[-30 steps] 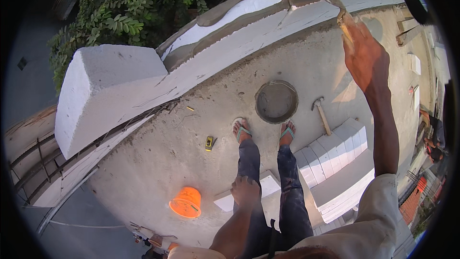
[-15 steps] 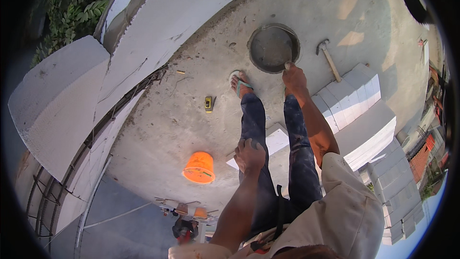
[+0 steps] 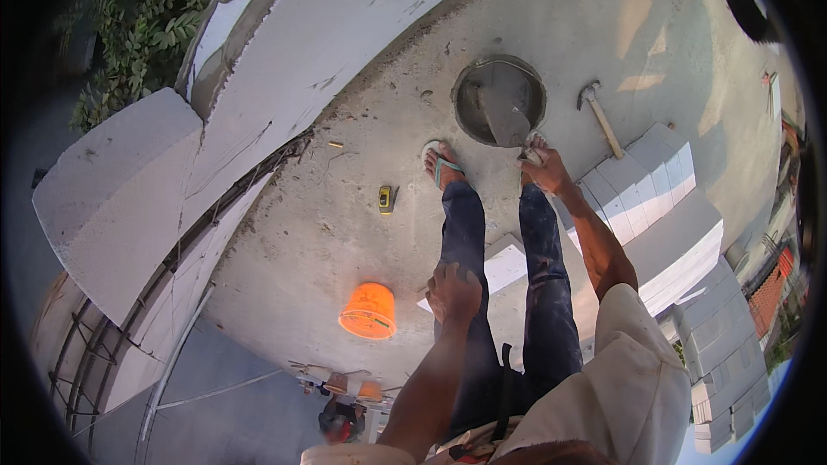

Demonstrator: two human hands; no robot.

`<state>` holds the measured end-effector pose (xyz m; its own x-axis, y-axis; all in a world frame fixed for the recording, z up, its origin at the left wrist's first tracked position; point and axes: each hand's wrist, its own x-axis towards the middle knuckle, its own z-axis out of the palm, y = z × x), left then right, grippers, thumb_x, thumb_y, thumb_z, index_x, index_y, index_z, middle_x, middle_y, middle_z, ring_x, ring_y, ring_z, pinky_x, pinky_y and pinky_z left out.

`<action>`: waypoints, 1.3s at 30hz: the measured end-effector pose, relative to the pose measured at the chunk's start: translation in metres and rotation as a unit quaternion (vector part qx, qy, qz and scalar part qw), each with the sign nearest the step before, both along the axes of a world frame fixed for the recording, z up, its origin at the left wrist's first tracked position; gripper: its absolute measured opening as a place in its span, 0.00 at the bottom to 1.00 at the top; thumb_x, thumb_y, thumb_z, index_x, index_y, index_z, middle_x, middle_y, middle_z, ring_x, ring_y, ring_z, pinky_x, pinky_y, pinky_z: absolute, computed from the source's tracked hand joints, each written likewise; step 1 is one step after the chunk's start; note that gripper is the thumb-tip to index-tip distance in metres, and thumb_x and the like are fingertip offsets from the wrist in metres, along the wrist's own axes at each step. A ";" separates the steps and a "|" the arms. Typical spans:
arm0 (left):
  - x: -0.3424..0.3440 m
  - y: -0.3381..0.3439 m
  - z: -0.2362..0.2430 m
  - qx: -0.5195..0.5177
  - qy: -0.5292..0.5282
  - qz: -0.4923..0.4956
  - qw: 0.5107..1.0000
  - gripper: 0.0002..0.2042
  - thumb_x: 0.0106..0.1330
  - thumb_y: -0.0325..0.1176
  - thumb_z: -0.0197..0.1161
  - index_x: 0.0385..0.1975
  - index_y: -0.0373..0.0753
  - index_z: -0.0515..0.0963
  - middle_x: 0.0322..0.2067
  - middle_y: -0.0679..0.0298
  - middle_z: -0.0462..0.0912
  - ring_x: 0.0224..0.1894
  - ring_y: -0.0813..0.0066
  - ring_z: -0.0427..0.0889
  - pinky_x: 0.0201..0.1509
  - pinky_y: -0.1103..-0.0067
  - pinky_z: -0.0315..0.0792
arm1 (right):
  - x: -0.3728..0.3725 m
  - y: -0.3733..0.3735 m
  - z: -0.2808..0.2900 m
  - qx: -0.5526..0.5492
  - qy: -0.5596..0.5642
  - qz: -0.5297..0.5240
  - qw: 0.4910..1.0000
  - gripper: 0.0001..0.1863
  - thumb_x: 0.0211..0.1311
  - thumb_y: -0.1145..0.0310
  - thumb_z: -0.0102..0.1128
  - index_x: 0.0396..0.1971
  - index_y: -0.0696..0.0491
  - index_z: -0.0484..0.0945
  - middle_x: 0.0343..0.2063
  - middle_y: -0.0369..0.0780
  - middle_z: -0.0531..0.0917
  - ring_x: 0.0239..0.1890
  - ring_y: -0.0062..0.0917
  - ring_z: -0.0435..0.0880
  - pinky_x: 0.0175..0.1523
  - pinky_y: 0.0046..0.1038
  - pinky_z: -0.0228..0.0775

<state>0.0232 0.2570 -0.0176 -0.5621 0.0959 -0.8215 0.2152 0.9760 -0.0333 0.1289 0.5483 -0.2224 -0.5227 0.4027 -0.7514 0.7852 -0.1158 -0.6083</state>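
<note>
My right hand [image 3: 546, 169] is closed around the handle of a trowel. Its grey blade [image 3: 508, 126] reaches into a round dark tub [image 3: 466, 125] on the floor, just beyond my feet. Grey wet mortar [image 3: 493, 84] fills the bottom of the tub and coats its wall. Over my left knee lies my left hand [image 3: 454, 291], fingers bent loosely and apart on the dark trouser cloth, holding no object.
A claw hammer [image 3: 600, 119] leans against pale blocks [image 3: 642, 176] on the right. A yellow tape measure [image 3: 386, 200] and an orange bucket [image 3: 369, 310] are on the left. A light wall [image 3: 284, 77] curves past the left side; another person [image 3: 340, 420] is behind, at the bottom.
My right hand has drawn back slightly, and the trowel blade now shows plainly in the tub. The view has shifted a little. My left hand stays on the knee.
</note>
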 end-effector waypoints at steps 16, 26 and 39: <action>-0.001 0.013 0.015 -0.046 -0.026 0.005 0.999 0.23 0.67 0.50 0.61 0.59 0.50 0.83 0.63 0.61 0.80 0.65 0.55 0.78 0.67 0.59 0.73 | -0.224 0.192 0.388 0.738 0.101 0.271 0.610 0.27 0.61 0.72 0.70 0.62 0.54 0.79 0.40 0.39 0.80 0.36 0.32 0.85 0.35 0.32 0.80; 0.007 0.004 0.010 -0.016 -0.019 0.036 0.999 0.21 0.70 0.48 0.58 0.58 0.48 0.83 0.62 0.55 0.79 0.64 0.51 0.76 0.67 0.57 0.70 | -0.248 0.365 0.373 0.755 -0.118 0.265 0.588 0.17 0.67 0.73 0.59 0.55 0.56 0.79 0.44 0.43 0.83 0.40 0.41 0.90 0.39 0.40 0.85; 0.013 -0.004 0.003 0.007 0.009 -0.004 1.000 0.17 0.68 0.47 0.59 0.51 0.48 0.83 0.58 0.57 0.80 0.60 0.50 0.78 0.60 0.55 0.74 | -0.255 0.264 0.271 0.692 0.123 -0.019 0.711 0.24 0.66 0.73 0.69 0.62 0.51 0.78 0.44 0.41 0.81 0.40 0.42 0.87 0.43 0.43 0.82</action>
